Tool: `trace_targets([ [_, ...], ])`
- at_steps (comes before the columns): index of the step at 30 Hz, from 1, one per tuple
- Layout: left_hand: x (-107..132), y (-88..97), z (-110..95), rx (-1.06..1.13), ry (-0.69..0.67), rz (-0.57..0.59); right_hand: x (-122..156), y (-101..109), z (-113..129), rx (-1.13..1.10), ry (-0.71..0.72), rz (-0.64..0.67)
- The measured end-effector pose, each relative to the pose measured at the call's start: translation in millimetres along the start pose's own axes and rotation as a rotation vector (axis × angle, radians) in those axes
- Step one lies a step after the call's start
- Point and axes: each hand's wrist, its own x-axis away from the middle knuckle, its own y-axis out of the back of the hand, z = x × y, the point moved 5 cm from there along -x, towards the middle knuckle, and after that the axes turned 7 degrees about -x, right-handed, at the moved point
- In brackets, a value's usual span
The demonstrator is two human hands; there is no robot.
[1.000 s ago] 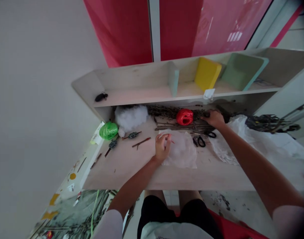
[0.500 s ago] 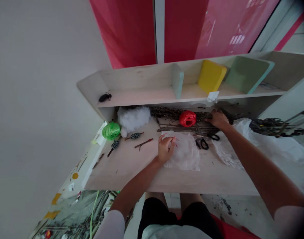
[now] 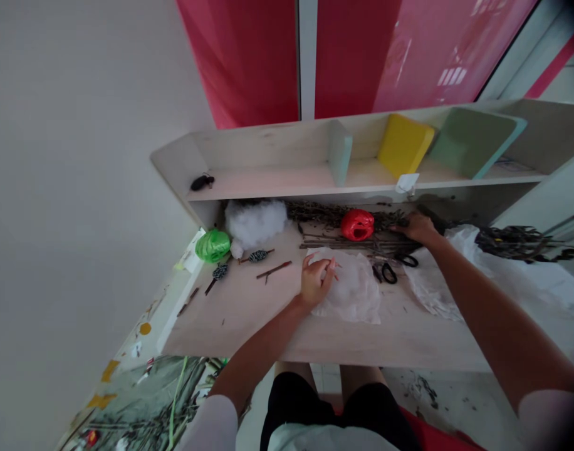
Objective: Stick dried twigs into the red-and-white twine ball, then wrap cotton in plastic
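My left hand (image 3: 316, 280) rests on a thin white sheet (image 3: 355, 291) in the middle of the desk, its fingers curled in a pinch on something small and reddish that I cannot name. My right hand (image 3: 419, 227) reaches to the back of the desk and lies on a pile of dark twigs (image 3: 357, 243), fingers bent over them. A red ball of plastic twine (image 3: 357, 225) sits on the twigs just left of that hand. Black scissors (image 3: 385, 271) lie between my two hands.
A green twine ball (image 3: 212, 245), a lump of white stuffing (image 3: 255, 221), two wrapped twigs (image 3: 257, 255) and a bare stick (image 3: 274, 270) lie at the left. White plastic (image 3: 503, 272) with dark branches covers the right. A shelf (image 3: 287, 181) with coloured dividers runs above the desk (image 3: 249, 313).
Both hands stay almost in place; the left fingers shift slightly on the white sheet. The camera view has drifted, so everything sits a little further right and lower.
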Motion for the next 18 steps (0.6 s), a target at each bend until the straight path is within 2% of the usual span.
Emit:
trace_targets([
  [5,-1,0.3,-1,-0.004,0.01,0.009,7,-1,3,0.063,-0.091,0.043],
  [13,-3,1.0,-3,-0.029,0.028,0.036,23,-1,9,0.074,-0.077,0.025],
  [18,-3,1.7,-4,-0.016,0.004,0.021,20,-5,3,0.093,-0.044,0.053],
])
